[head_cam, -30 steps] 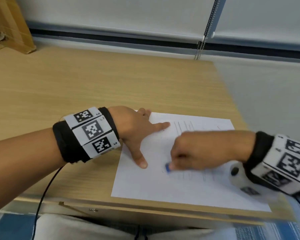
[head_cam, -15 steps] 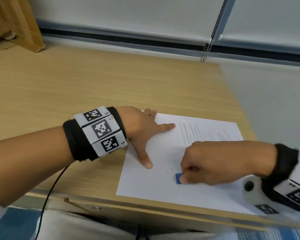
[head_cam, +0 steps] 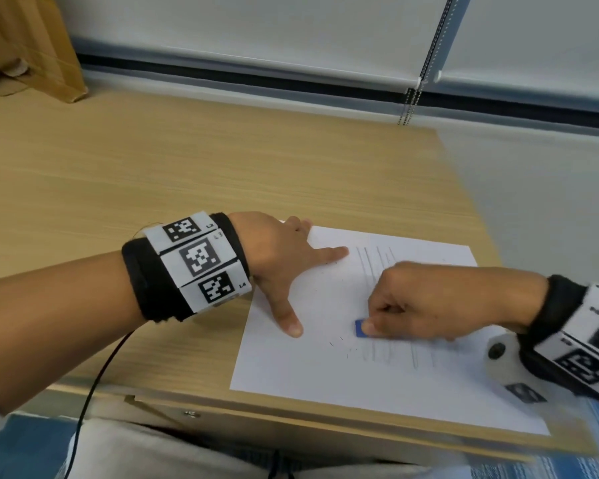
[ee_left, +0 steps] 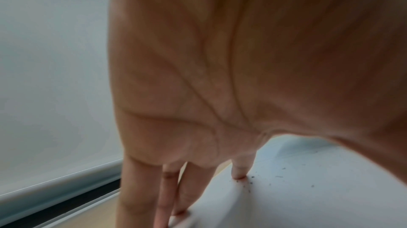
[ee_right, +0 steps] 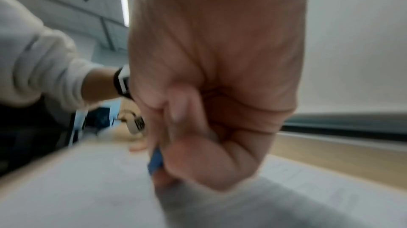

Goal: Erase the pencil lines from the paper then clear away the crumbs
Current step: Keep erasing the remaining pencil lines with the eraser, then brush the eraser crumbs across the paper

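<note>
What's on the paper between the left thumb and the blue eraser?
In the head view, only bare white paper lies between the left hand's thumb and the blue eraser pinched by the right hand; a few dark crumbs sit just below.

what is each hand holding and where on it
The right hand pinches a blue eraser by its upper part, its tip on the paper. The left hand holds nothing, pressing flat.

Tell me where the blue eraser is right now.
In the head view the blue eraser is pinched in the right hand, pressed on the paper, just right of the left hand's thumb.
</note>
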The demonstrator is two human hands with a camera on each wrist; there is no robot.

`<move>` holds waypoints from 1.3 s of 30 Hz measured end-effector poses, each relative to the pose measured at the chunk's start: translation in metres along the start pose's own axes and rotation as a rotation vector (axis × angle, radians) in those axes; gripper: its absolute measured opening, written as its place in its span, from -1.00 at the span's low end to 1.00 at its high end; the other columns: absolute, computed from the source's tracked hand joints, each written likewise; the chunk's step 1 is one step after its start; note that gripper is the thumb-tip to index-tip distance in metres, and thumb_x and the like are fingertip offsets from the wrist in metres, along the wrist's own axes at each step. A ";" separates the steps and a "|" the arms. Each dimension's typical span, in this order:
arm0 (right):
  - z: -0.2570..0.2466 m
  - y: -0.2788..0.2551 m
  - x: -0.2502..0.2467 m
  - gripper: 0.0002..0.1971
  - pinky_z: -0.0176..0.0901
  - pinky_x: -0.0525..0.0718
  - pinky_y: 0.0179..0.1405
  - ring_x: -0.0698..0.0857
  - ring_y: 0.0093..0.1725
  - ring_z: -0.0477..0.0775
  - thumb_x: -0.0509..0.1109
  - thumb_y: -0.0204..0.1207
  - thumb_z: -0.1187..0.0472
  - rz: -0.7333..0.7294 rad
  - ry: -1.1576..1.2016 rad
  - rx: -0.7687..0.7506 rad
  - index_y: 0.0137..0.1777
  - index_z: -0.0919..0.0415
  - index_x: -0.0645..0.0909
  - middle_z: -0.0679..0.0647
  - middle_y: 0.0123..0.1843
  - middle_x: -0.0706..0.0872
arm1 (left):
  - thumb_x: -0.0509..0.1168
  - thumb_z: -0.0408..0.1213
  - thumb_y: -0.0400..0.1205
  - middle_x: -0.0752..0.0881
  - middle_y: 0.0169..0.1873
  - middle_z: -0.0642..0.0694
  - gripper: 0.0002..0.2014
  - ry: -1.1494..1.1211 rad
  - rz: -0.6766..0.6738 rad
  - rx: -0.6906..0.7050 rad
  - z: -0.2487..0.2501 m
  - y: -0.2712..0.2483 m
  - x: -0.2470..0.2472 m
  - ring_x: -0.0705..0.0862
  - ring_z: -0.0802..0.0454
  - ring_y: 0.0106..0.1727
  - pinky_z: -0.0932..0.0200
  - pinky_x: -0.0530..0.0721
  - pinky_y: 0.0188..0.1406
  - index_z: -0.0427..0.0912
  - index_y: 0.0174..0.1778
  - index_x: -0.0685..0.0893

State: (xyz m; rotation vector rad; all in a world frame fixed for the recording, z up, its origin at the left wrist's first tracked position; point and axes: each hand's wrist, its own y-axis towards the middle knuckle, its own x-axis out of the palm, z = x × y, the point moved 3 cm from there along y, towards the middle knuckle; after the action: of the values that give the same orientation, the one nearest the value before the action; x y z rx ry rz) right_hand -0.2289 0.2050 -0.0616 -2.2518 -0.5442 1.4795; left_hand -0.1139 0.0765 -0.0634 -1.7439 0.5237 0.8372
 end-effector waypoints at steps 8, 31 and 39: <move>0.013 0.032 -0.036 -0.49 -0.27 0.53 -0.68 0.59 -0.59 0.14 0.26 0.66 -0.04 0.194 -0.052 0.030 -0.38 0.37 0.54 0.15 -0.51 0.55 | 0.48 0.40 0.26 -0.30 0.69 -0.26 0.36 0.005 0.008 0.006 -0.001 0.001 0.001 -0.13 -0.19 0.70 -0.19 0.29 0.49 0.26 0.58 -0.53; -0.016 -0.006 -0.024 -0.51 -0.01 0.55 -0.32 0.51 -0.41 0.01 0.08 0.57 -0.24 0.327 -0.313 0.019 -0.31 0.15 0.53 -0.02 -0.44 0.58 | 0.46 0.44 0.24 -0.37 0.68 -0.17 0.41 -0.005 -0.009 -0.014 -0.006 -0.001 0.004 -0.20 -0.13 0.71 -0.12 0.19 0.58 0.03 0.66 -0.46; 0.010 -0.081 0.053 -0.49 -0.04 0.64 -0.38 0.61 -0.39 -0.05 -0.08 0.47 -0.39 0.750 -0.052 0.199 -0.34 -0.04 0.48 -0.14 -0.09 0.63 | 0.43 0.44 0.28 -0.36 0.69 -0.12 0.38 0.024 -0.021 -0.030 -0.002 -0.004 0.000 -0.24 -0.10 0.71 -0.18 0.15 0.59 -0.06 0.67 -0.43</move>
State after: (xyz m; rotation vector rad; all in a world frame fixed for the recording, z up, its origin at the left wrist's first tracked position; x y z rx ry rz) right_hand -0.2278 0.3027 -0.0641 -2.3660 0.4850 1.8130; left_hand -0.1106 0.0759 -0.0603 -1.7857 0.5103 0.8145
